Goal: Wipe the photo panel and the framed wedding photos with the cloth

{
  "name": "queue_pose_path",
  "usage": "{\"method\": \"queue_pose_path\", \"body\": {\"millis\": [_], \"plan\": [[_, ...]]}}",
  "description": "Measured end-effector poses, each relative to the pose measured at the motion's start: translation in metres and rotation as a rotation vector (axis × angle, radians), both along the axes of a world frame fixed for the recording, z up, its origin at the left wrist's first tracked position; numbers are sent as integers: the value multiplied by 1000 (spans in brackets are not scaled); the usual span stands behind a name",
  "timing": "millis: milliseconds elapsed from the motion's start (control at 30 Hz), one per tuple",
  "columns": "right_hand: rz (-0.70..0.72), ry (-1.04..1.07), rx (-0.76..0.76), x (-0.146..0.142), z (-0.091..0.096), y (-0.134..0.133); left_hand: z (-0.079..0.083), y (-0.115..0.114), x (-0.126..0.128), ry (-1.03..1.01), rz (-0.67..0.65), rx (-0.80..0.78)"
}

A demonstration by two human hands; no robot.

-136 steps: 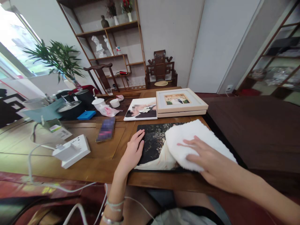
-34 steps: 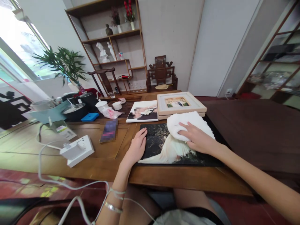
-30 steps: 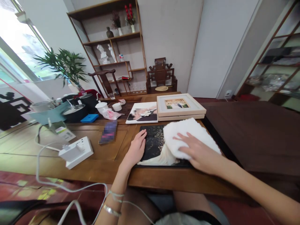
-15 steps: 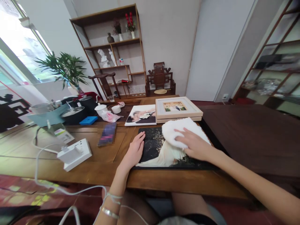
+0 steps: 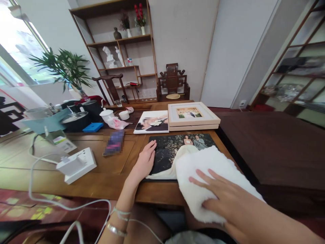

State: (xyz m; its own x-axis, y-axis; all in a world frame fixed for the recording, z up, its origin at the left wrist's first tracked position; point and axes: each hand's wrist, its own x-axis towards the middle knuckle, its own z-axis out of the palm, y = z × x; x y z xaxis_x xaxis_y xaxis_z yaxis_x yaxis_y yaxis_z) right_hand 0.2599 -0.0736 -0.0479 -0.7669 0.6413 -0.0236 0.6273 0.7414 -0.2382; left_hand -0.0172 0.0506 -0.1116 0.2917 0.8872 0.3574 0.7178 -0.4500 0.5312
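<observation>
A dark photo panel [image 5: 164,156] showing two people and a long pale dress lies flat near the table's front edge. My left hand [image 5: 146,158] rests along its left edge, fingers stretched out flat and holding nothing. Under my right hand [image 5: 218,191] is a fluffy white cloth [image 5: 195,159], which the palm and spread fingers press and carry. The cloth covers the panel's lower right part and hangs past the table's front edge.
Behind the panel are a white-bordered photo print [image 5: 152,130] and stacked pale wooden frames [image 5: 194,128]. To the left stand a white power strip [image 5: 81,166] with a trailing cable, a blue box [image 5: 93,127], a black pot [image 5: 76,122] and a white teapot [image 5: 106,114].
My right hand has drawn the white cloth toward me, off the panel's upper part and over its front edge. The two pictured people now show. My left hand stays on the left edge.
</observation>
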Motion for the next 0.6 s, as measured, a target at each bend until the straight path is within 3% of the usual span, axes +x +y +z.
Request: {"method": "queue_pose_path", "body": {"millis": [67, 267, 367, 467, 600], "plan": [[-10, 48, -3, -1, 3, 13, 0, 0, 0, 3, -7, 4], [-107, 96, 195, -2, -14, 106, 1, 0, -1, -2, -9, 13], [-134, 89, 242, -9, -17, 132, 2, -1, 0, -16, -7, 6], [-128, 74, 256, -19, -17, 124, 3, -2, 1, -36, 5, -6], [13, 40, 213, -32, -18, 71, 2, -1, 2, -39, 16, -13]]}}
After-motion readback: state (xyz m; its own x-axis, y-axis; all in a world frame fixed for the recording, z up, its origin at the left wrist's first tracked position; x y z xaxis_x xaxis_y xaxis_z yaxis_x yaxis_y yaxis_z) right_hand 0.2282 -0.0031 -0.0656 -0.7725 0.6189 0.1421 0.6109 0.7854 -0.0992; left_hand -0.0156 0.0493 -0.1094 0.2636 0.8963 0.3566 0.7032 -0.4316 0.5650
